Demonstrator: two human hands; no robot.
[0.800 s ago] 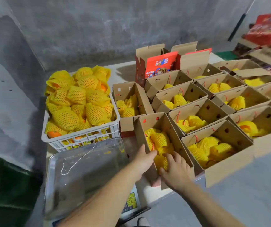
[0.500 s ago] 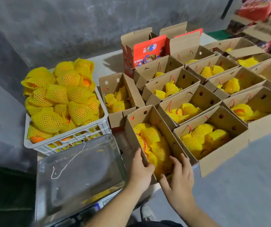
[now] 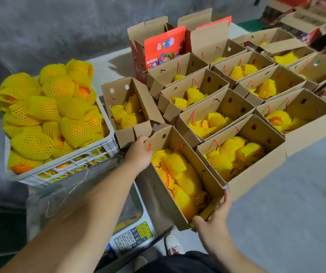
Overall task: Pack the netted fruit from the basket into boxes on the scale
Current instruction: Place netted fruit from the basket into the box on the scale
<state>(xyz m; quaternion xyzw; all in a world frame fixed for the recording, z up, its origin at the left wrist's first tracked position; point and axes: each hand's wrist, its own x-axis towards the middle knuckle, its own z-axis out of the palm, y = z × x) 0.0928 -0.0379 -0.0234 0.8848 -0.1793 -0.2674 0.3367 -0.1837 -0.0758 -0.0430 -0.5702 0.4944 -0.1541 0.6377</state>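
Note:
A white basket [image 3: 110,142] at the left is heaped with fruit in yellow foam nets [image 3: 50,115]. Both hands hold one open cardboard box [image 3: 158,196], tilted, at the right edge of the scale [image 3: 75,194]. Several netted fruit [image 3: 178,166] and a red cord lie inside it. My left hand [image 3: 138,156] grips the box's far left corner. My right hand [image 3: 213,217] grips its near end, thumb under the edge and fingers up the side.
Rows of open boxes with netted fruit [image 3: 237,154] fill the floor to the right and behind. One more filled box [image 3: 130,113] stands beside the basket. A red printed box [image 3: 164,48] stands at the back. The scale's keypad [image 3: 130,239] faces me, with my shoe [image 3: 172,245] beside it.
The box has come out of its row toward me and now tilts. My left hand has moved up to its far corner; my right hand has dropped to its near end.

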